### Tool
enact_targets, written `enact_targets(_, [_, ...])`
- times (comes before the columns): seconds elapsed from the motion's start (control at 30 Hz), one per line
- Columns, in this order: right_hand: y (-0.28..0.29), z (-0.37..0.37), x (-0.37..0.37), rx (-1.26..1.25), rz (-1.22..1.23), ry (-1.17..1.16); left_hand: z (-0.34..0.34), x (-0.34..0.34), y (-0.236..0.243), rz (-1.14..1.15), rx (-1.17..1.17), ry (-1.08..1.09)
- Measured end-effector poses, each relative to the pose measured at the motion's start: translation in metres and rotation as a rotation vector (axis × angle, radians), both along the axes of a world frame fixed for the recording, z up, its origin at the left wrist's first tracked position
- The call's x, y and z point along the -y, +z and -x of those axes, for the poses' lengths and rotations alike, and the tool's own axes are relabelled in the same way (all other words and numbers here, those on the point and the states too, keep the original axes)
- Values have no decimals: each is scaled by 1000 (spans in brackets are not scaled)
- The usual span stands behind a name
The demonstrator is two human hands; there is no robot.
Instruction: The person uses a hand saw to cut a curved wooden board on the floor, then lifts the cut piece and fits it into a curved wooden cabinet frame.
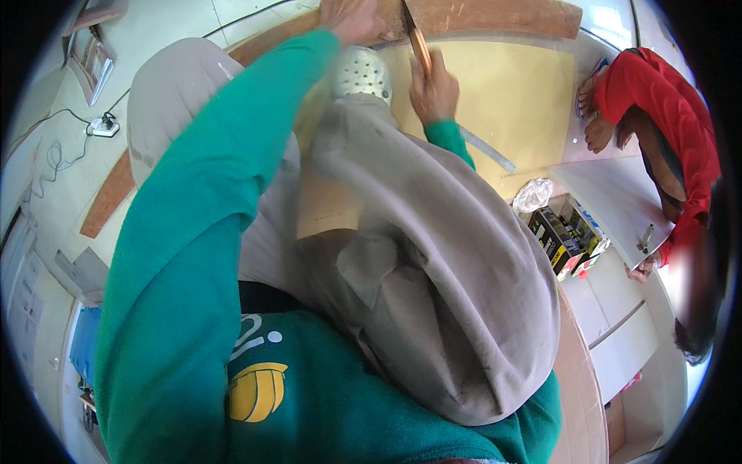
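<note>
My left hand (356,20) is at the top, gripping a curved reddish-brown wooden board (502,18), partly cut off by the frame edge. Just right of it, my right hand (435,89) is closed round a narrow tool (420,51) with an orange-brown handle and a thin dark blade. The blade crosses the board and runs out of frame, so its exact kind is unclear. My foot, in a pale clog with holes (362,73), rests against the board between my hands. Beneath lies a yellowish sheet (518,93).
A grey metal strip (487,148) lies right of my knee. Beyond stand an open box of packages (568,236) and a white plastic bag (533,195). A person in red (665,100) sits at the right, one hand on a white panel (610,193). A power strip (104,127) lies left.
</note>
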State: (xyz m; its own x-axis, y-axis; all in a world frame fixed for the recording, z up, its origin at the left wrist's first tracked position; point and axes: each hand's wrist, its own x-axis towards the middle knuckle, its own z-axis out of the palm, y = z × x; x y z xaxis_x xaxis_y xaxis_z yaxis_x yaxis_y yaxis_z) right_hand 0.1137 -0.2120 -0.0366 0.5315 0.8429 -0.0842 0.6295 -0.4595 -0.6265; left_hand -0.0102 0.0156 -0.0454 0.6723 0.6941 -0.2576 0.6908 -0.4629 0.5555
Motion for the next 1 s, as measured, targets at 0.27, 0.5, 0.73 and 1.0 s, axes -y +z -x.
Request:
enact_targets(0.27, [27, 15, 187, -404, 264, -267, 1, 6, 19, -24, -47, -22])
enact_targets(0.5, [-11, -8, -47, 37, -22, 27, -3, 3, 27, 49, -7, 36])
enact_targets(0.73, [27, 36, 149, -198, 145, -316, 0, 6, 2, -29, 25, 11])
enact_targets(1.0, [8, 6, 31, -17, 62, 25, -2, 7, 7, 29, -67, -4])
